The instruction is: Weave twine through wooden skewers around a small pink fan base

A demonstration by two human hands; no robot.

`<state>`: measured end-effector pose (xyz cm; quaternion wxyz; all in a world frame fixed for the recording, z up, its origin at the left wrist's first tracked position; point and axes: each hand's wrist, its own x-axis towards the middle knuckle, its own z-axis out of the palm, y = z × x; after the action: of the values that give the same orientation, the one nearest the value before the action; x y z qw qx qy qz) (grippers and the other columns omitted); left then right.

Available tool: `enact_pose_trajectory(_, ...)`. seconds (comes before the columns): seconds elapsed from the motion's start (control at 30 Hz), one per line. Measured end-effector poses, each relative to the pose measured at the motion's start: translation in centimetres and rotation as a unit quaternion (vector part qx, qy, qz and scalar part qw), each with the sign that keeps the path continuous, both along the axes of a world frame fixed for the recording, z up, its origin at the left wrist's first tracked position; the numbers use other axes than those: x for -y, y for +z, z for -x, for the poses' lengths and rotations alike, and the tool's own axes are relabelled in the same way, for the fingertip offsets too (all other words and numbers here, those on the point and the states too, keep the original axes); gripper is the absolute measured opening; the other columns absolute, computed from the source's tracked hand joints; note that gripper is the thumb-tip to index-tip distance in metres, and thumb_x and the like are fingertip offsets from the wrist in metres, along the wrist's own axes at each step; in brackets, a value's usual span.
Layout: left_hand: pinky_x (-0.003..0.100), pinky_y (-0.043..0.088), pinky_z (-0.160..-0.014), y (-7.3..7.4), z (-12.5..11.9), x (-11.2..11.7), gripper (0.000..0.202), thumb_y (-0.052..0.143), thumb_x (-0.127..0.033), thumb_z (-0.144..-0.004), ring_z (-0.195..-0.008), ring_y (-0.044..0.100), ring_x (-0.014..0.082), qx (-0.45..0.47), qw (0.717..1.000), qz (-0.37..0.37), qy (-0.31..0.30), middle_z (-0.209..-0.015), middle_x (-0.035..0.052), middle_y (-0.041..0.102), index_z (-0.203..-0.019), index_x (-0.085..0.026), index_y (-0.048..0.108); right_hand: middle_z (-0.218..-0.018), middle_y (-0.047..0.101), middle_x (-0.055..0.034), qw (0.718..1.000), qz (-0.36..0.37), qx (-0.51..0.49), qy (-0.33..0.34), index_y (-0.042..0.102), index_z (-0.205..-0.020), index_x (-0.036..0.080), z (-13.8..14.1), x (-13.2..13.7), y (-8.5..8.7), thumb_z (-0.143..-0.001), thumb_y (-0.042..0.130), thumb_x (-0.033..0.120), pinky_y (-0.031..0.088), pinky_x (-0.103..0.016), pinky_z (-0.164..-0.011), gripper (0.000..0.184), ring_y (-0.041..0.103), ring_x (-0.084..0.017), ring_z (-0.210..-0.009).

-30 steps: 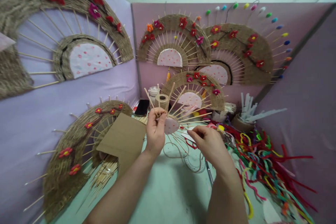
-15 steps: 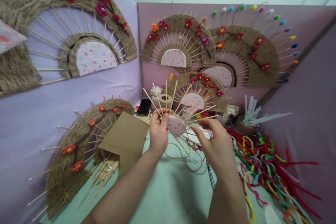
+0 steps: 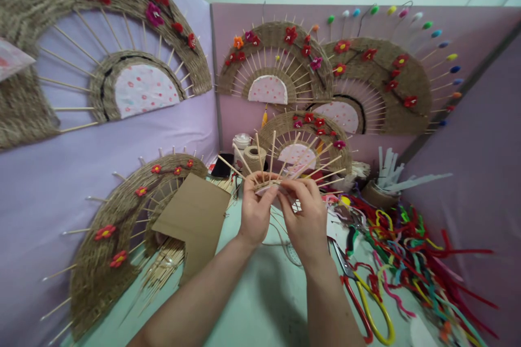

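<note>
My left hand [image 3: 254, 214] grips a small fan frame [image 3: 272, 185]: a pink dotted half-disc with thin wooden sticks fanning up and to the right. The frame is tilted almost flat, its edge toward me. My right hand [image 3: 306, 216] is closed on the frame's right side, fingertips pinched at the disc's rim beside my left thumb. A thin jute cord [image 3: 285, 238] hangs from the frame down to the pale green table [image 3: 260, 298].
Finished jute fans with red flowers hang on the purple walls and lean at the left [image 3: 122, 227]. A cardboard piece [image 3: 193, 217] and loose sticks [image 3: 163, 271] lie left. Red and yellow scissors [image 3: 362, 293], pipe cleaners [image 3: 419, 260], a jute spool [image 3: 254, 158] lie nearby.
My right hand has moved left and up from beside the frame and taken hold of it. The frame has tipped from facing me to nearly flat. The scissors now show.
</note>
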<state>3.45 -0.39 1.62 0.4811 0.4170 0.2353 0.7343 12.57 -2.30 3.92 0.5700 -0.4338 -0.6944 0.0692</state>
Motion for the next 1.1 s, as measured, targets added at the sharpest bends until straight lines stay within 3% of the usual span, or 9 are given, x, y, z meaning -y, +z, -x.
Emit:
enact_pose_trajectory(0.27,0.030,0.047,-0.083,-0.3,0.4,-0.4,0.015,0.064,-0.018,-0.074,-0.084,0.060,0.0123,0.008,1.000,-0.002,0.021,-0.089,0.0014,0.062,-0.085,-0.019,0.054,-0.090,0.055,-0.0052,1.000,-0.023,0.013,0.006,0.064,-0.095,0.021,0.3,-0.1,-0.2,-0.088,0.052,0.018,0.049,-0.033,-0.076,0.014,0.055,-0.017,-0.084)
enact_pose_trajectory(0.43,0.028,0.048,-0.077,0.0,0.5,-0.5,0.015,0.063,-0.022,-0.075,-0.079,0.059,0.0116,0.012,0.999,0.005,0.045,-0.087,0.0010,0.061,-0.082,-0.019,0.051,-0.089,0.059,-0.0051,0.997,-0.076,0.022,0.008,0.066,-0.089,0.022,0.0,-0.3,-0.4,-0.087,0.053,0.016,0.049,-0.034,-0.076,0.014,0.056,-0.017,-0.085)
enact_pose_trajectory(0.6,0.029,0.048,-0.079,-0.4,0.6,-0.7,0.015,0.063,-0.026,-0.077,-0.082,0.060,0.0122,-0.032,0.998,-0.010,0.059,-0.091,0.0015,0.062,-0.085,-0.020,0.051,-0.091,0.061,-0.0062,0.997,-0.080,0.021,0.000,0.063,-0.090,0.022,-0.2,-0.4,-0.4,-0.087,0.053,0.016,0.047,-0.036,-0.081,0.012,0.057,-0.019,-0.089)
enact_pose_trajectory(0.7,0.029,0.049,-0.076,-0.9,0.6,-1.1,0.016,0.062,-0.029,-0.078,-0.081,0.061,0.0132,-0.067,0.993,-0.011,0.094,-0.091,0.0027,0.063,-0.085,-0.020,0.051,-0.088,0.062,-0.0056,1.000,-0.024,-0.003,0.004,0.058,-0.091,0.021,0.1,-0.3,-0.5,-0.088,0.051,0.021,0.048,-0.033,-0.077,0.008,0.059,-0.018,-0.083)
enact_pose_trajectory(0.83,0.028,0.049,-0.072,-1.4,1.1,-2.0,0.016,0.061,-0.031,-0.078,-0.079,0.062,0.0133,-0.085,0.987,-0.010,0.140,-0.090,0.0031,0.064,-0.084,-0.020,0.052,-0.066,0.056,0.0034,0.986,0.148,-0.059,0.051,0.052,-0.096,0.020,-0.6,-0.4,-0.5,-0.086,0.054,0.029,0.042,-0.023,-0.054,0.014,0.053,-0.012,-0.057)
enact_pose_trajectory(0.93,0.028,0.049,-0.073,-1.2,2.0,-2.6,0.016,0.061,-0.031,-0.078,-0.080,0.062,0.0136,-0.079,0.982,-0.019,0.169,-0.088,0.0025,0.064,-0.084,-0.020,0.052,-0.056,0.048,0.0061,0.969,0.233,-0.031,0.073,0.058,-0.089,0.018,-3.1,-0.5,-0.2,-0.082,0.059,0.035,0.036,-0.022,-0.049,0.017,0.045,-0.011,-0.051)
enact_pose_trajectory(1.0,0.028,0.049,-0.073,-0.9,2.8,-2.8,0.015,0.061,-0.030,-0.078,-0.081,0.062,0.0137,-0.085,0.978,-0.026,0.188,-0.088,0.0025,0.063,-0.084,-0.020,0.052,-0.059,0.053,0.0030,0.961,0.266,-0.018,0.074,0.062,-0.077,0.017,-5.4,-0.4,0.1,-0.079,0.062,0.038,0.036,-0.023,-0.050,0.021,0.046,-0.011,-0.053)
enact_pose_trajectory(1.1,0.029,0.049,-0.074,-0.2,3.6,-2.6,0.013,0.061,-0.028,-0.079,-0.082,0.061,0.0141,-0.122,0.971,-0.052,0.198,-0.089,0.0028,0.063,-0.085,-0.019,0.053,-0.067,0.060,-0.0006,0.960,0.261,-0.089,0.055,0.065,-0.074,0.016,-8.3,0.4,0.5,-0.075,0.067,0.037,0.039,-0.024,-0.055,0.021,0.050,-0.012,-0.061)
